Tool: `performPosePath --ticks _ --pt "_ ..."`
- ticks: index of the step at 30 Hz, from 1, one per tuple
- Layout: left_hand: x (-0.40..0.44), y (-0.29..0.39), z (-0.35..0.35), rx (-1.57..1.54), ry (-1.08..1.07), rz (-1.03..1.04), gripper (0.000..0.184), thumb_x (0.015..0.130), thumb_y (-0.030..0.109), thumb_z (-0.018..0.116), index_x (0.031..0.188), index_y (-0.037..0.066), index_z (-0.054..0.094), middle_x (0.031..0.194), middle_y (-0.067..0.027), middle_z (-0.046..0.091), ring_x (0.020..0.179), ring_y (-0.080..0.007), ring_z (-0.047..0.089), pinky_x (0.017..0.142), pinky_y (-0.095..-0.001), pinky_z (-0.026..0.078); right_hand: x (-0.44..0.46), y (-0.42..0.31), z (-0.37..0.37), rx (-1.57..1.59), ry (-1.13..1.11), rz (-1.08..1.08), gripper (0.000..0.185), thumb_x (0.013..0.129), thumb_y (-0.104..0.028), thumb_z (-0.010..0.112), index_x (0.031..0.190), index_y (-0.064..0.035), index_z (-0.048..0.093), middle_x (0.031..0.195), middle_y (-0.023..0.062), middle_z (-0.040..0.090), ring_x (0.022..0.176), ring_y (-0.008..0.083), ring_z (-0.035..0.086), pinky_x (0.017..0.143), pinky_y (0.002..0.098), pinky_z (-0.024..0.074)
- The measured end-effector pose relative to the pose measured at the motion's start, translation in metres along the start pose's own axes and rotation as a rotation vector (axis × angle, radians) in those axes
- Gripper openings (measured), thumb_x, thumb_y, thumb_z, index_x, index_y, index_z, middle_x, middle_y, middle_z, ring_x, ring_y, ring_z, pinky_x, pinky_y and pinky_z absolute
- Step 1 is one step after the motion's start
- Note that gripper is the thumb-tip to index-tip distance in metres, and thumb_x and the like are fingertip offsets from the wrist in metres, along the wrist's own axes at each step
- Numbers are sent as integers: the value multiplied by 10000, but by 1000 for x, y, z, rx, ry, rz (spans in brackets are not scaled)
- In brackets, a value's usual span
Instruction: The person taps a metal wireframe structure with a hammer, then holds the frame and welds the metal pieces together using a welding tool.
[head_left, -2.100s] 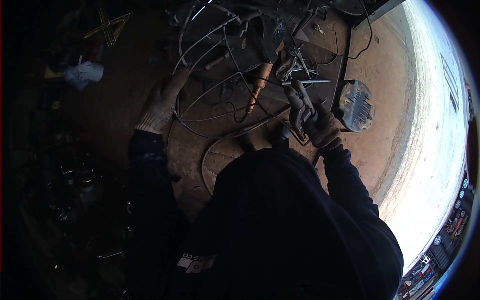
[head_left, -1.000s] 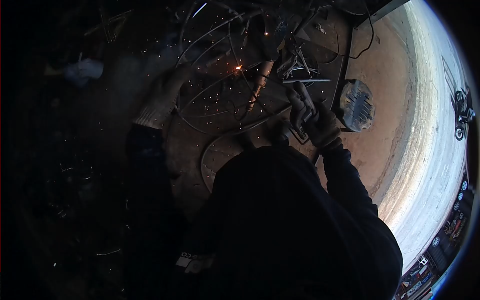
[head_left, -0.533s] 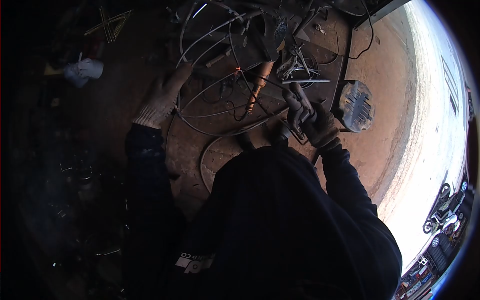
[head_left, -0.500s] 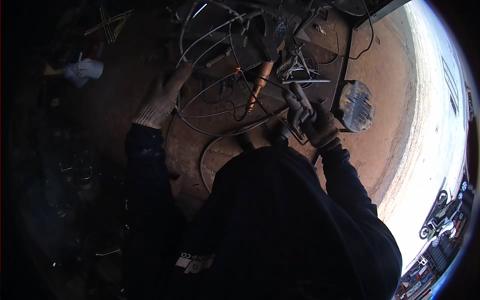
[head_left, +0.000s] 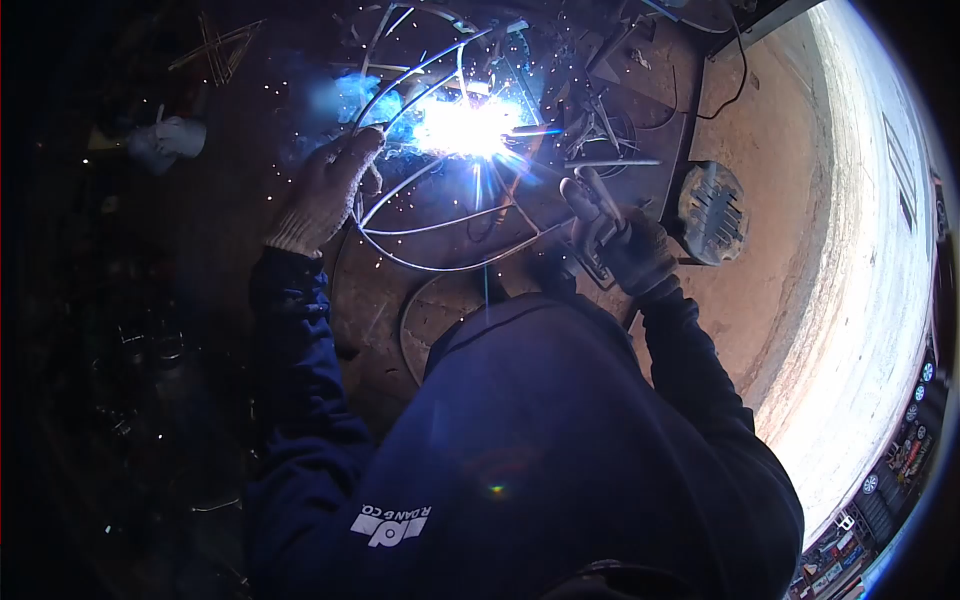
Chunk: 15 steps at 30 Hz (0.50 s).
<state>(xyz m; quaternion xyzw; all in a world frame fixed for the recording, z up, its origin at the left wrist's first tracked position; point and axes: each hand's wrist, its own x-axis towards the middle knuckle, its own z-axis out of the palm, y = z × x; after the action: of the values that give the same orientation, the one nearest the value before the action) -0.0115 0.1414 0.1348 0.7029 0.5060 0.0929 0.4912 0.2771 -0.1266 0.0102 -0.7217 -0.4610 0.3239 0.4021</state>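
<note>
My gloved left hand (head_left: pixel 335 185) grips the left side of a frame of bent metal rods (head_left: pixel 430 268), its fingers closed round a rod. In my gloved right hand (head_left: pixel 640 258) is a welding electrode holder (head_left: pixel 597 212), to the right of the frame. A blinding white-blue welding arc (head_left: pixel 470 125) burns at the frame's middle, throwing sparks and bluish smoke (head_left: pixel 350 95). Glare hides the joint and most of the electrode.
A dark slotted metal piece (head_left: pixel 713 213) stands right of my right hand. A straight bar (head_left: pixel 612 162) and scrap metal (head_left: pixel 600 130) lie behind the holder. Thin rods (head_left: pixel 217 48) and a pale crumpled object (head_left: pixel 178 138) are at upper left. A cable (head_left: pixel 742 75) hangs at upper right.
A small orange glow at the frame's joint has become a bright arc with sparks and smoke, lighting my sleeves and clothing. Both hands are in nearly the same places.
</note>
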Motion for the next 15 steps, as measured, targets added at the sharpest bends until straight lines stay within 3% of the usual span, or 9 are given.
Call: performPosePath --ticks 2,4,5,6,7,9,10,11,15 --pt "4 -3 -4 24 -10 -7 521 942 574 596 964 62 691 718 9 610 624 -70 530 599 -264 430 1 -3 0 62 -12 53 402 866 -284 712 1183 -47 641 1057 160 703 1006 287 688 869 389 543" --pt "2 1 -4 48 -19 -16 516 940 571 600 970 64 690 718 6 613 618 -75 543 596 -262 441 7 -4 0 -159 -42 43 347 896 -242 650 1174 -34 642 1058 164 701 1001 274 683 853 366 545" --pt "-1 6 -3 42 -11 -34 513 937 568 606 986 63 689 713 9 612 615 -74 543 595 -266 443 17 -5 -2 -436 -178 76 371 926 -247 587 1264 -103 639 1017 96 724 913 220 709 808 349 546" --pt "-6 13 -3 35 -3 -52 512 934 564 612 1002 63 688 708 11 610 612 -74 544 594 -269 445 12 13 6 -42 -135 98 373 935 -234 563 1285 -124 630 1035 89 722 897 229 711 800 352 546" --pt "-10 20 -2 -21 -34 -92 515 936 540 616 1044 41 684 761 2 630 695 -90 573 654 -281 456 7 15 3 -81 -81 43 395 912 -226 586 1282 -91 620 1046 111 715 908 236 708 803 360 545" --pt "-4 14 -2 55 20 29 516 935 516 627 1067 20 682 822 -10 629 787 -109 568 730 -298 455 -1 16 -3 -167 33 -59 451 867 -212 631 1275 -24 599 1067 155 701 930 251 702 808 375 545" --pt "-2 12 -3 97 49 55 511 939 499 626 1060 6 675 873 -12 605 840 -128 542 776 -313 447 -1 18 -2 -116 45 -66 482 833 -263 680 1242 -20 605 1038 181 702 930 308 700 800 398 547" --pt "-3 11 -1 96 49 56 511 939 499 626 1060 6 675 873 -12 605 840 -128 542 776 -313 447 0 17 -2 -64 57 -74 520 799 -313 729 1209 -16 611 1009 207 704 931 364 697 792 420 550" --pt "4 -5 -3 -37 53 50 545 938 507 628 1114 -6 679 973 -30 646 895 -139 564 817 -328 459 -1 16 0 -36 47 -63 525 793 -327 736 1203 -20 616 1010 204 706 934 367 697 798 427 548"
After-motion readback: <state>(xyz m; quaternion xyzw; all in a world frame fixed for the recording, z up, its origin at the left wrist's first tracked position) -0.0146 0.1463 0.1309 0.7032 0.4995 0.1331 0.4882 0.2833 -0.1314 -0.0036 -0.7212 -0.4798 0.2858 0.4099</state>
